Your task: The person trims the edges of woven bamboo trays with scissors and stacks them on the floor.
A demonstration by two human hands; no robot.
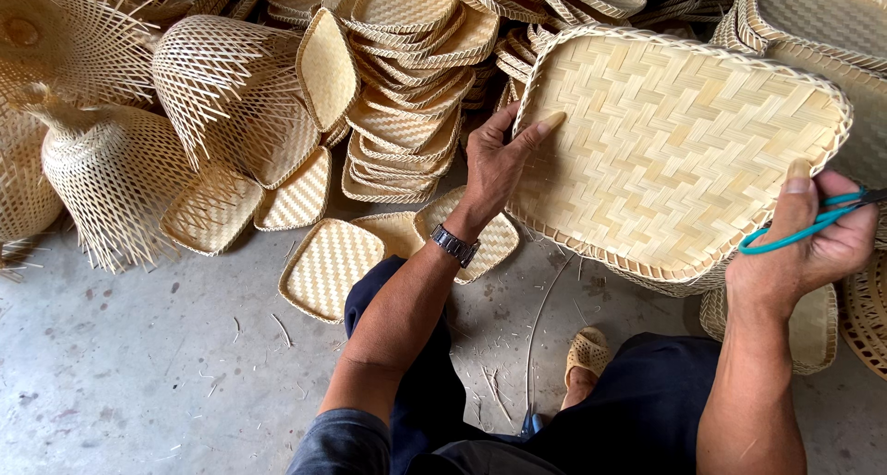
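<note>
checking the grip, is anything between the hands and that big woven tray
Nothing visible. The left hand grips the woven tray at its left rim; the right hand holds the right edge, thumb on the weave, with teal scissors in its fingers.

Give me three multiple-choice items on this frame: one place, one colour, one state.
1. Where is the left hand?
A. on the left rim of the big woven tray
B. on the floor
C. on the sandal

2. What colour are the scissors' handles?
A. red
B. teal
C. black

3. How is the big woven tray?
A. flat on the floor
B. held up between both hands
C. stacked on a pile

Answers: 1 A, the fingers rest on its rim; 2 B, teal loops show in the right hand; 3 B, each hand grips one side.
</note>
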